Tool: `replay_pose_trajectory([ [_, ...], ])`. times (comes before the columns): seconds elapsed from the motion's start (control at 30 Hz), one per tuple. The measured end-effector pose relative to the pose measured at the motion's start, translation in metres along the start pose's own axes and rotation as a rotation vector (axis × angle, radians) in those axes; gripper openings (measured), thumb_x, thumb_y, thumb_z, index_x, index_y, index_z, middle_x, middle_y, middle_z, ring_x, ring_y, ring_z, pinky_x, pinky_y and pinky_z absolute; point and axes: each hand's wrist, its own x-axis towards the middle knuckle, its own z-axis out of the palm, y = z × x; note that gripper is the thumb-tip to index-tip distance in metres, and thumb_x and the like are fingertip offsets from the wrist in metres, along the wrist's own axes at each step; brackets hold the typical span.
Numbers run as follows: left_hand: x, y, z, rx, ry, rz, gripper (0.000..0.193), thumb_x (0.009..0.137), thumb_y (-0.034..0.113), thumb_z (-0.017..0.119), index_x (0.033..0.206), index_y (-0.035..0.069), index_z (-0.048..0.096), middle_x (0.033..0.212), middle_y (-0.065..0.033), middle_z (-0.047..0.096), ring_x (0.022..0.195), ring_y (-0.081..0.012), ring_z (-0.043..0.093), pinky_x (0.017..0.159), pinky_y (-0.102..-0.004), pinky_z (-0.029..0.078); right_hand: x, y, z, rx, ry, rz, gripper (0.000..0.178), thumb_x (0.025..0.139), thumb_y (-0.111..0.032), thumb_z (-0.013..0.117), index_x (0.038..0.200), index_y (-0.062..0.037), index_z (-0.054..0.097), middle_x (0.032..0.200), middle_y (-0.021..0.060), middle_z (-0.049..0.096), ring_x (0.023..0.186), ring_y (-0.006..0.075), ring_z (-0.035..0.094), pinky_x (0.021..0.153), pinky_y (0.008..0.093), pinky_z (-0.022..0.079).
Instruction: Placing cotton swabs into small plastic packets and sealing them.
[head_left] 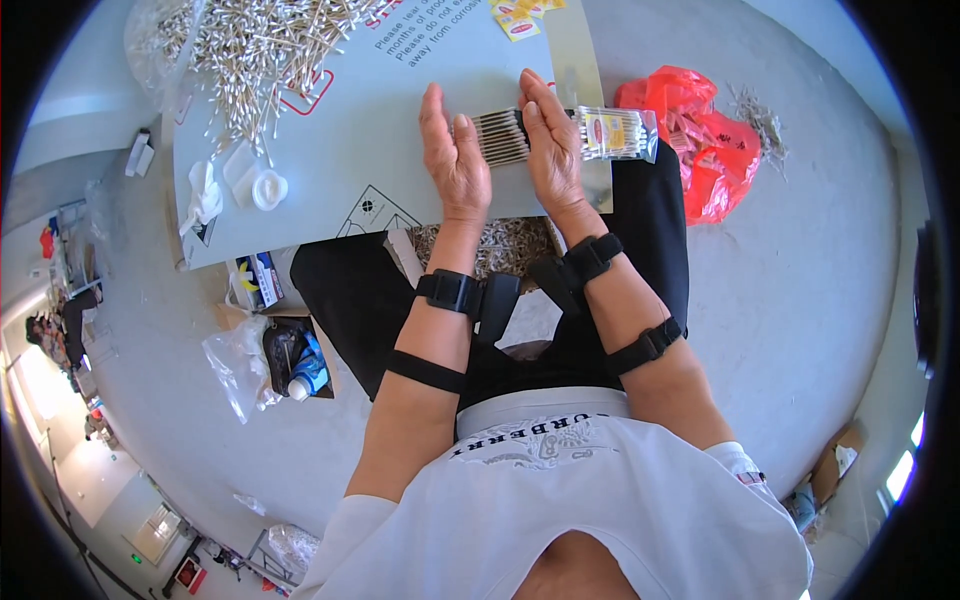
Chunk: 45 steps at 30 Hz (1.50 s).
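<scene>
My left hand (456,160) is held edge-on with its fingers stretched out, against the left end of a row of cotton swabs (500,138). My right hand (552,145) lies across the middle of this row, fingers also extended. To the right of that hand the row continues inside a clear plastic bag (618,134) with a yellow label. Where the bag's opening lies under my right hand is hidden. The pack rests on a grey-white board (330,150).
A large heap of loose cotton swabs (270,60) covers the board's far left. Yellow labels (520,18) lie at its far edge, a small white tub (268,190) at its left. A red plastic bag (710,150) sits on the floor to the right. Below the board is a swab-filled box (490,245).
</scene>
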Motion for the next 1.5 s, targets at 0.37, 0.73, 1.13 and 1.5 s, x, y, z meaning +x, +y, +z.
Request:
replay_pose_trajectory([
  [0.37,0.001,0.003,0.021,-0.099,-0.045,-0.021,0.047,0.102,0.026,0.043,0.139,-0.003,0.039,0.139,-0.0180,0.045,0.128,-0.0265,0.044,0.109,-0.0378,0.033,-0.005,-0.001,-0.006,0.136,0.141,0.040,0.034,0.100,-0.011,0.048,0.129,0.0058,0.052,0.128,0.0141,0.058,0.117,0.0192,0.053,0.101,0.0303,0.041],
  [0.73,0.007,0.011,-0.033,0.564,-0.329,0.296,0.056,0.093,0.019,0.055,0.143,0.004,0.038,0.151,-0.0159,0.034,0.140,-0.0339,0.029,0.115,-0.0468,0.022,0.016,-0.045,-0.078,-0.673,-0.407,-0.172,0.051,0.081,-0.007,0.067,0.129,-0.0065,0.052,0.141,0.0109,0.047,0.124,0.0330,0.049,0.104,0.0418,0.042],
  [1.13,-0.009,0.017,-0.021,1.056,-0.698,0.334,0.076,0.091,0.053,0.049,0.150,0.011,0.027,0.158,-0.0100,0.019,0.147,-0.0243,0.016,0.118,-0.0504,0.011,0.012,-0.023,-0.076,-1.161,-0.603,-0.440,0.058,0.086,-0.037,0.063,0.138,-0.0153,0.047,0.144,0.0036,0.046,0.137,0.0188,0.036,0.118,0.0429,0.020],
  [1.5,-0.009,0.018,-0.023,1.050,-0.709,0.328,0.077,0.091,0.053,0.050,0.151,0.013,0.024,0.159,-0.0095,0.019,0.147,-0.0240,0.016,0.118,-0.0499,0.010,-0.001,-0.043,-0.072,-0.963,-0.396,-0.489,0.034,0.069,-0.009,0.075,0.102,-0.0133,0.068,0.126,0.0062,0.057,0.126,0.0261,0.047,0.101,0.0418,0.041],
])
